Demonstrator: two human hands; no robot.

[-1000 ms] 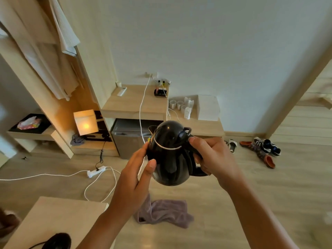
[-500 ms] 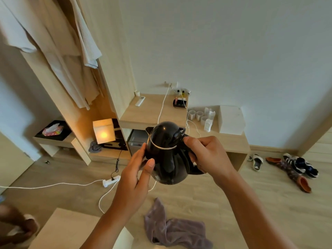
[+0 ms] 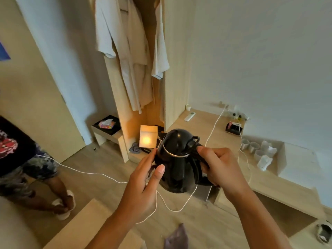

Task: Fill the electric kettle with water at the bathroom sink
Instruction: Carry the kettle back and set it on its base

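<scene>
Kettle (image 3: 177,159) handle hidden under right hand (image 3: 221,167)

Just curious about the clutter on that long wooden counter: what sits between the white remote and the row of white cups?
In the head view, between the remote and the cups lies bare counter crossed by a white cable, then a small black tray near the wall.

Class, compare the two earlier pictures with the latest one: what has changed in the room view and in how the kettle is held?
The view has swung left: the desk and cups slid right, the hanging robes came to centre, and another person's legs appeared at left. The shoes have gone out of view. Unchanged: the right hand grips the black kettle by its handle, and the left hand steadies its side.
</scene>
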